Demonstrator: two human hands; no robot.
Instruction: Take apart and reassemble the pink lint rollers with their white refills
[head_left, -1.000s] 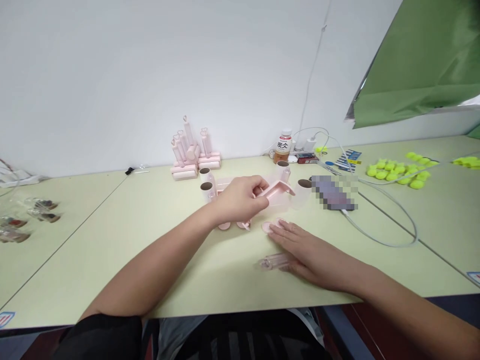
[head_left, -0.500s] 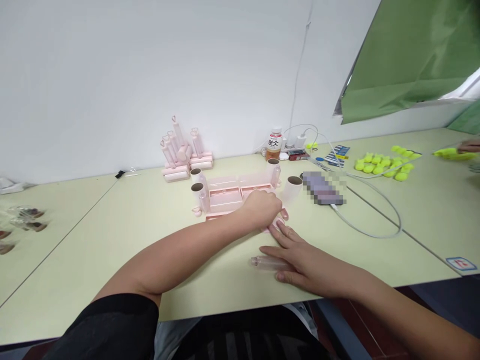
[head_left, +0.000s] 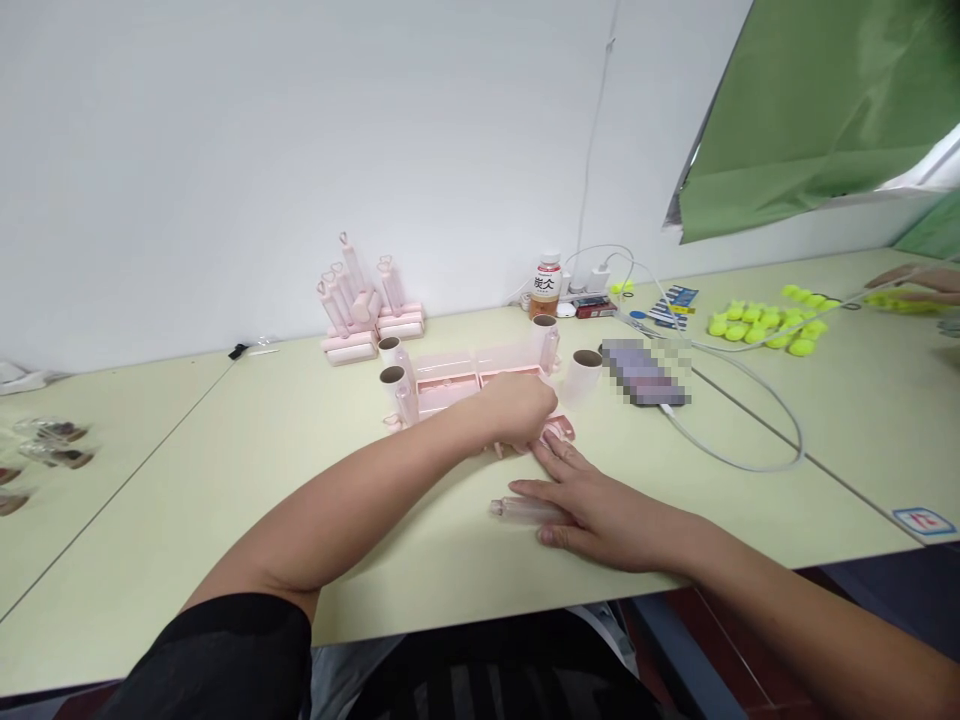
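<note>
My left hand (head_left: 517, 412) is curled, knuckles up, pressing down on a pink plastic piece (head_left: 559, 430) that lies on the table just in front of the pink trays (head_left: 450, 385). My right hand (head_left: 592, 500) lies flat with fingers stretched out, its fingertips touching that pink piece. Under its thumb side rests a clear plastic tube (head_left: 517, 510). Cardboard-cored rolls (head_left: 395, 385) stand to the left of the trays; others (head_left: 583, 375) stand to their right.
A stack of pink roller handles (head_left: 367, 310) stands near the wall. A drink bottle (head_left: 547, 285), a charger, a cable (head_left: 742, 420) and a blurred phone (head_left: 641, 370) lie to the right. Yellow-green pieces (head_left: 765, 325) lie far right, where another person's hand (head_left: 919, 280) reaches.
My left hand has brought the pink piece down from above the trays onto the table. My right hand shifted slightly toward it. The view has turned a little right.
</note>
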